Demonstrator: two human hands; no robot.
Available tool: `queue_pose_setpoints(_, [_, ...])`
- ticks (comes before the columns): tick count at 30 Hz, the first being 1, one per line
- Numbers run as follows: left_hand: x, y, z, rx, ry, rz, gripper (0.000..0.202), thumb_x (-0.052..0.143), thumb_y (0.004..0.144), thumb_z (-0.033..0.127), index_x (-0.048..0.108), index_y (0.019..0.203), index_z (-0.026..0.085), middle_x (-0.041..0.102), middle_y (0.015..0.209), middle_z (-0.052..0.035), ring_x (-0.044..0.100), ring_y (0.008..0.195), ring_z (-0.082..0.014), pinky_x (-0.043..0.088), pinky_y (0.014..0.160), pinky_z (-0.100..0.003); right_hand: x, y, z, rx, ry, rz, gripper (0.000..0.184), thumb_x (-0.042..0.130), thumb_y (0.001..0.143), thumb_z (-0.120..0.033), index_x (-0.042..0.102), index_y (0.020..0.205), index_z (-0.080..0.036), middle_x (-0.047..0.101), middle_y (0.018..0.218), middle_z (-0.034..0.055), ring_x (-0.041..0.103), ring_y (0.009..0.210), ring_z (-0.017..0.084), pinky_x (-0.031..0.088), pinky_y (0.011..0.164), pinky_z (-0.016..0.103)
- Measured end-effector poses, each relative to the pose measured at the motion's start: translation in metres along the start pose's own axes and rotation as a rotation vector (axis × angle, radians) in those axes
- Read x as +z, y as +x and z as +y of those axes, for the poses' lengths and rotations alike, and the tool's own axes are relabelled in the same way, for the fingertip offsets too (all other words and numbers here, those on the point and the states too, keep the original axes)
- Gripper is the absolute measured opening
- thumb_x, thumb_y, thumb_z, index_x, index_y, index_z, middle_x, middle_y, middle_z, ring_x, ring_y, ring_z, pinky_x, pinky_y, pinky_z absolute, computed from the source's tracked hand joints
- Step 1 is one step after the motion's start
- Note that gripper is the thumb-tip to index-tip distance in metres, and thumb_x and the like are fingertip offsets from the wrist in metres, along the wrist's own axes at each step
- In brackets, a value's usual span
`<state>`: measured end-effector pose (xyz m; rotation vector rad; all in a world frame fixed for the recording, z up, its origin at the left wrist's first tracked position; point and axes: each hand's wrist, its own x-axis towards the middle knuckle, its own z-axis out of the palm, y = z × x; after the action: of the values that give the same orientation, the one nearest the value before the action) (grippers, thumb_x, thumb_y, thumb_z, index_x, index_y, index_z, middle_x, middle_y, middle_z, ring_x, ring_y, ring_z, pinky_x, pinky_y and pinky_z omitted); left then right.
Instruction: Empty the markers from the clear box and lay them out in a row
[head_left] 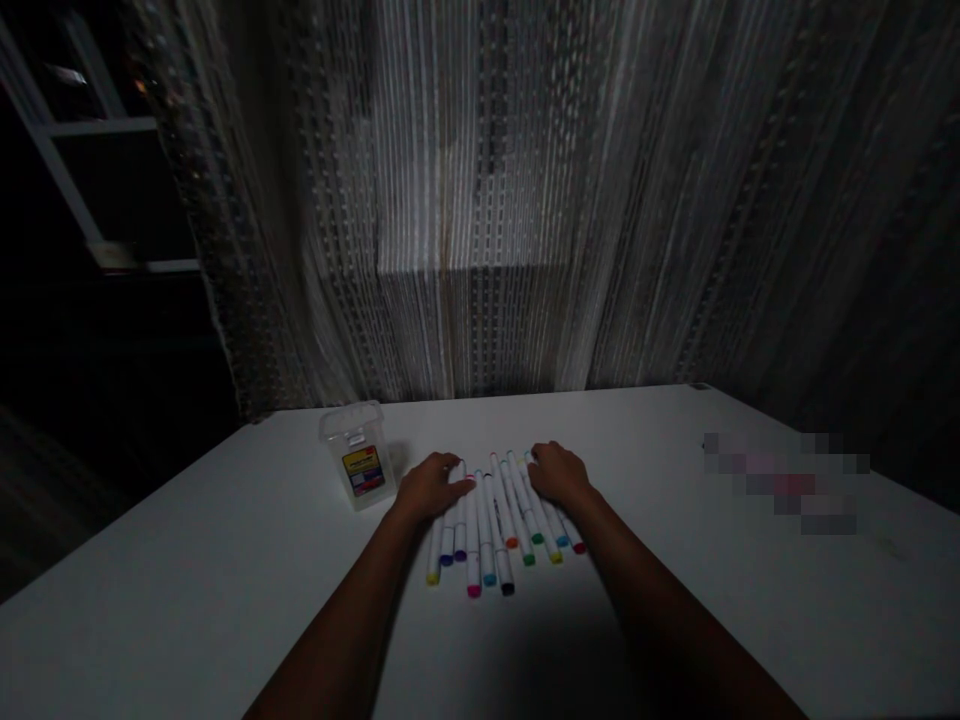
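Note:
Several white marker pens (499, 525) with coloured caps lie side by side in a loose row on the white table (225, 590). My left hand (429, 487) rests on the left end of the row, fingers curled over the pens. My right hand (556, 473) lies on the right end, fingers bent down onto the pens. Neither hand has a pen lifted off the table. A clear plastic marker box (357, 455) with a yellow label stands just left of my left hand.
A pale striped curtain (487, 200) hangs behind the table's far edge. A dark window with a white frame (67, 180) is at the left. A blurred patch (787, 480) covers something on the table's right side.

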<state>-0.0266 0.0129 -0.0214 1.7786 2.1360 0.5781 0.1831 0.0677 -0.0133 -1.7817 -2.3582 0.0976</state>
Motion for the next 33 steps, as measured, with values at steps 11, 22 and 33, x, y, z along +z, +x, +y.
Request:
queue_pose_setpoints(11, [0.004, 0.005, -0.003, 0.053, -0.035, 0.064, 0.047, 0.049, 0.075, 0.049, 0.055, 0.113, 0.022, 0.054, 0.122, -0.0056, 0.052, 0.112, -0.0192, 0.043, 0.101, -0.031, 0.0, -0.001, -0.002, -0.01, -0.001, 0.022, 0.035, 0.036, 0.085, -0.026, 0.057, 0.109, -0.013, 0.056, 0.112, 0.0151, 0.057, 0.098, 0.025, 0.042, 0.079, 0.034])
queue_pose_setpoints(22, [0.01, 0.005, -0.003, 0.246, -0.155, -0.031, 0.042, 0.049, 0.077, 0.036, 0.053, 0.117, 0.021, 0.053, 0.127, -0.0042, 0.047, 0.121, -0.0159, 0.036, 0.112, -0.033, 0.003, 0.0, -0.008, -0.268, 0.024, -0.036, 0.034, 0.034, 0.087, -0.023, 0.058, 0.108, -0.014, 0.058, 0.113, 0.0122, 0.054, 0.102, 0.021, 0.039, 0.084, 0.03])
queue_pose_setpoints(33, [0.009, 0.003, -0.005, 0.29, -0.21, -0.069, 0.039, 0.05, 0.076, 0.032, 0.055, 0.113, 0.02, 0.056, 0.121, -0.0043, 0.05, 0.115, -0.0151, 0.038, 0.109, -0.032, 0.002, -0.002, -0.012, -0.334, 0.083, -0.077, 0.044, 0.038, 0.086, -0.027, 0.05, 0.125, -0.011, 0.055, 0.122, 0.0134, 0.047, 0.113, 0.023, 0.035, 0.094, 0.032])
